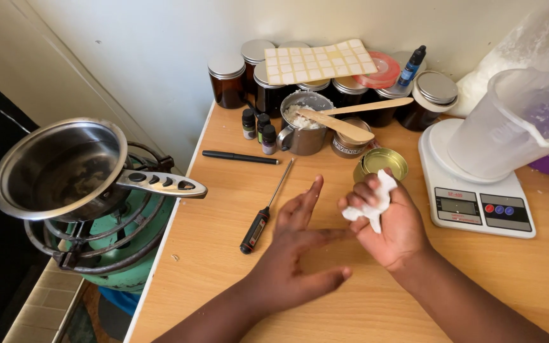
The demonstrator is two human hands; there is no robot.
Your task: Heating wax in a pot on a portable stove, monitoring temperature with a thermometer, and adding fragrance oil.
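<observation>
My right hand [392, 222] is closed around a crumpled white tissue [371, 206] above the wooden table [223, 190]. My left hand [297, 244] is spread open beside it, its fingertips touching the right hand and the tissue. Just behind the hands stands a small open gold tin [381, 162]. A probe thermometer [265, 213] with a black handle lies to the left of my left hand.
A steel pot [65, 168] sits on a green gas burner [119, 244] off the table's left edge. A white scale [478, 190] carries a plastic jug [516, 121]. At the back are amber jars [227, 79], small bottles [258, 130], a metal cup with wax flakes [303, 130], a wooden spatula and a black pen [239, 157].
</observation>
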